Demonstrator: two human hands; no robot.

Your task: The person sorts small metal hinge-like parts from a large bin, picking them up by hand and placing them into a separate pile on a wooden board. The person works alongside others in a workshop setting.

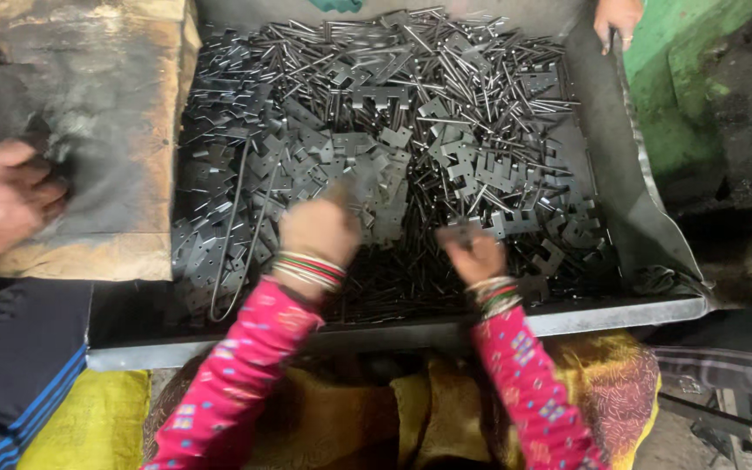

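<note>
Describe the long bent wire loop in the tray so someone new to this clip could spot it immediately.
Start at the big metal tray heaped with small flat brackets and thin rods. Look left of the left hand, near the tray's left edge. The wire loop lies there: one long, narrow U-shaped wire, far longer than the pieces around it.

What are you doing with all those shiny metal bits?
A person in pink patterned sleeves and bangles has both hands in a big metal tray full of small flat metal pieces and thin metal rods. The left hand holds up a flat piece, blurred. The right hand pinches another small piece over the pile. Another person's hand rests on a dirty board at the left, and a third hand grips the tray's far corner.
</note>
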